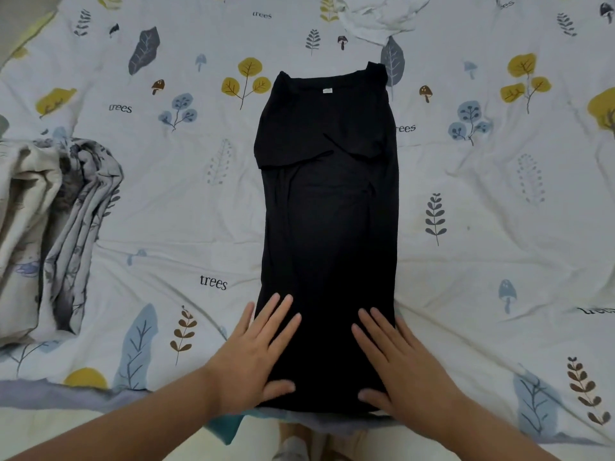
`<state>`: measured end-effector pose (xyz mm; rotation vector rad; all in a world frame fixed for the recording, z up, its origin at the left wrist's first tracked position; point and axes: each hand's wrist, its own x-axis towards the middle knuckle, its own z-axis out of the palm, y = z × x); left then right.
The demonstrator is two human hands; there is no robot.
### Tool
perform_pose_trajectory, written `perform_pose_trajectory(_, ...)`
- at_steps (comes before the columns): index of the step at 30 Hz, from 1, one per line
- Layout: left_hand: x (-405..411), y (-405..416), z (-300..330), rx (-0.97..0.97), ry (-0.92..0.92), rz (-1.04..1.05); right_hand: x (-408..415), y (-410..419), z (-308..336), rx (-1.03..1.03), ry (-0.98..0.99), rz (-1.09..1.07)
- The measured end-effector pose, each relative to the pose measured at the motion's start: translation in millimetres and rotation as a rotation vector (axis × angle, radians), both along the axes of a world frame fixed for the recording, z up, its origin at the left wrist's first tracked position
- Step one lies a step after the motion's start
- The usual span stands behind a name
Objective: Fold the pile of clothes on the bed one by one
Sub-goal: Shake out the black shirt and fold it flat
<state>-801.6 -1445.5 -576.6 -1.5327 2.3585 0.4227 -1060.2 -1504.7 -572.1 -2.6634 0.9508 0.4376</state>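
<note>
A black T-shirt (pixel 327 221) lies flat on the bed as a long narrow strip, its sides and sleeves folded in, the collar with a small white label at the far end. My left hand (pixel 256 357) rests flat on the shirt's near left corner, fingers straight and spread. On the near right corner my right hand (pixel 396 364) lies the same way, palm down. Both hands press the hem end close to the bed's front edge.
The bedsheet (pixel 186 207) is white with printed leaves, mushrooms and the word "trees". A crumpled grey-and-cream patterned cloth (pixel 56 227) is heaped at the left. A white garment (pixel 379 18) lies bunched at the far top, right of centre.
</note>
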Motion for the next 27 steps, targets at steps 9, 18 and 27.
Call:
perform_pose_trajectory(9, 13.7, 17.0, 6.1, 0.042, 0.093, -0.189, -19.5, 5.3, -7.4, 0.042, -0.142, 0.162)
perform_pose_trajectory(18, 5.9, -3.4, 39.5, 0.19, 0.525, 0.373, -2.7, -15.1, 29.2, 0.276, -0.424, -0.258)
perform_pose_trajectory(27, 32.7, -99.5, 103.5, 0.504, 0.977, 0.925, 19.3, -88.8, 73.3, 0.54, -0.75, -0.788)
